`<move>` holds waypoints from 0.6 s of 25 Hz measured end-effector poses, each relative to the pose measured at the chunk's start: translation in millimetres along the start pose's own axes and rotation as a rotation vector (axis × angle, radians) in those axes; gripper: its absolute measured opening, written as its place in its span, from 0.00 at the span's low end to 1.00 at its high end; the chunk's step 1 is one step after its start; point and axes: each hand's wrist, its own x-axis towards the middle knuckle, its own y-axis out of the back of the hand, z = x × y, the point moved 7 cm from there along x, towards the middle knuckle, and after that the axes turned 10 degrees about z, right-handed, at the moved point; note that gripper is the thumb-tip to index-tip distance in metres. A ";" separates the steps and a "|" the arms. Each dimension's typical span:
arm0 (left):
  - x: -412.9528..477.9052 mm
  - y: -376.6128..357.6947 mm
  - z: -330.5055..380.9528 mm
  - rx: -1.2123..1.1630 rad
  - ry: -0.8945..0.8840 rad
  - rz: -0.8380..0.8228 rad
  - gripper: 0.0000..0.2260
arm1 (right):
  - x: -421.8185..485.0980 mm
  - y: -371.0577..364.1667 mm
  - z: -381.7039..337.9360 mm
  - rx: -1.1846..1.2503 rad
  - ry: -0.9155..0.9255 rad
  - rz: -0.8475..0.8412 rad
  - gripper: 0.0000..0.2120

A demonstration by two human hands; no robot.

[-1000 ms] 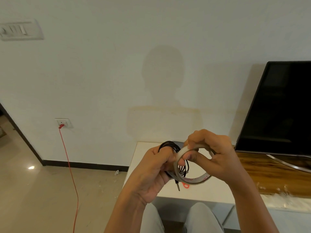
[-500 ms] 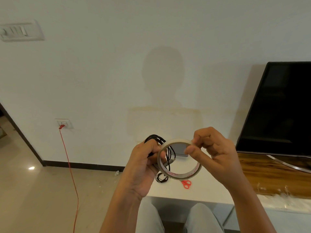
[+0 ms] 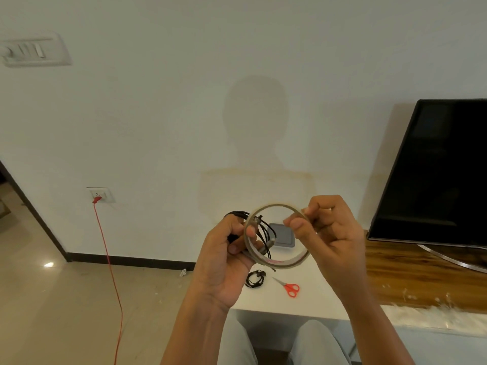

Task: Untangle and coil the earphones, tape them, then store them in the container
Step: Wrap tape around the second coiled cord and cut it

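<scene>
I see the left hand (image 3: 224,262) with its fingers curled round the coiled earphones (image 3: 264,237). The black loops run roughly up and down, poking out above the knuckles and hanging down past the thumb. That thumb presses on the left rim of the tape roll (image 3: 283,263). The right hand (image 3: 332,233) pinches the roll's upper right rim between thumb and forefinger, with the other fingers curled. The roll stands on edge between both hands, its hole facing me, above the table (image 3: 313,296). Below the left fingers, a second earphone bundle (image 3: 255,279) and scissors (image 3: 290,287) lie on it.
</scene>
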 end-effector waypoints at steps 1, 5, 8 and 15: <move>-0.5 -0.5 1.2 -0.013 -0.007 -0.002 0.20 | -1.7 -0.3 0.4 0.022 -0.018 0.024 0.09; 1.2 2.5 -0.4 0.020 -0.014 0.007 0.21 | -3.8 -2.9 5.4 0.042 -0.055 0.053 0.07; 3.8 4.2 -0.1 0.133 -0.035 0.002 0.13 | -0.9 -5.4 10.4 -0.024 -0.048 -0.017 0.06; 4.5 5.7 1.9 0.465 -0.098 0.050 0.14 | 8.7 -14.0 14.3 -0.142 -0.085 -0.361 0.17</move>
